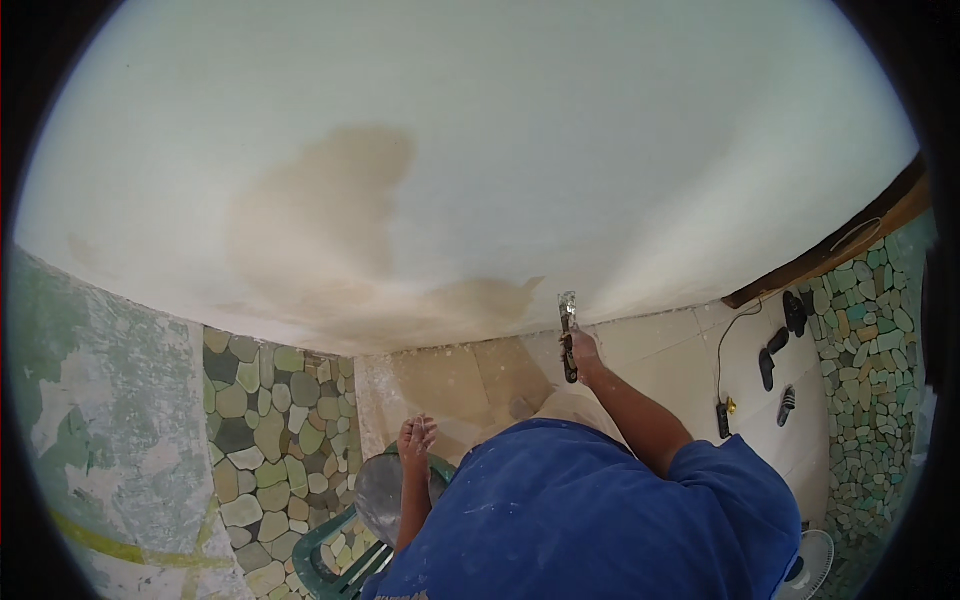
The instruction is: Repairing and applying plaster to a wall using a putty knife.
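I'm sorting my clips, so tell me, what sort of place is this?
Probably a home room or porch under renovation: the right hand holds a scraper, a patchy green-and-white surface shows at left, and slippers lie on the tiles.

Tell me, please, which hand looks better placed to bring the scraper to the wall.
Probably the right hand: it holds the scraper, blade toward the wall; the left hand is near the green chair.
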Demonstrator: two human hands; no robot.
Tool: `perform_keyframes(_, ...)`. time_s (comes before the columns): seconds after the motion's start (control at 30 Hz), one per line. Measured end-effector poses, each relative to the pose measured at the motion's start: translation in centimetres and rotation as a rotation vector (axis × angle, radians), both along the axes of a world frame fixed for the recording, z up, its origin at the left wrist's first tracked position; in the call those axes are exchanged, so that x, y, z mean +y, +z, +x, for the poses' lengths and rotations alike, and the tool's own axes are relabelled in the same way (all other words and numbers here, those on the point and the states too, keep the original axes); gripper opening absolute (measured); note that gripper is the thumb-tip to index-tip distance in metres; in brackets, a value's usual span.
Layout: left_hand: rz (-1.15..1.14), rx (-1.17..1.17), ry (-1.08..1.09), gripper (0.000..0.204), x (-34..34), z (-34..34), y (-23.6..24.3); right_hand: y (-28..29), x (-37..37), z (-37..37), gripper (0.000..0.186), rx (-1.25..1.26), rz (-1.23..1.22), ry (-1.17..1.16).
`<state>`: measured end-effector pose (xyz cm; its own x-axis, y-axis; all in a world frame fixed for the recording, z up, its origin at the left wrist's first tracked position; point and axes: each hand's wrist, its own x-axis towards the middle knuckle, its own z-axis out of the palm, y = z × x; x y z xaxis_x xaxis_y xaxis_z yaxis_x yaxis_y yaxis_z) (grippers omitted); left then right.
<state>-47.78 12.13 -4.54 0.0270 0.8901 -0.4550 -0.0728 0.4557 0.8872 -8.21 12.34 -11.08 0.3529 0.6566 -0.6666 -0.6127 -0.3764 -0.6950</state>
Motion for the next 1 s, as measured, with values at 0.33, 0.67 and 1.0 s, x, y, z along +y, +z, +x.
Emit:
perform_keyframes(0.33, -0.06, 0.097, 0.066, 0.023, -1.6, -2.0, 2.9, -0.6, 7.0, 1.3, 0.043, -0.968, -0.071, 0.128)
perform_keyframes(0.67, -0.092, 0.115, 0.05, 0.024, -1.7, -1.9, 3.5, 1.2, 9.2, 0.3, 0.032, -1.074, 0.023, -0.041)
perform_keyframes(1.0, -0.001, 0.02, 0.017, 0.025, 0.1, -1.4, 2.1, 11.8, 12.3, 0.0, 0.045, -1.133, 0.177, -0.105)
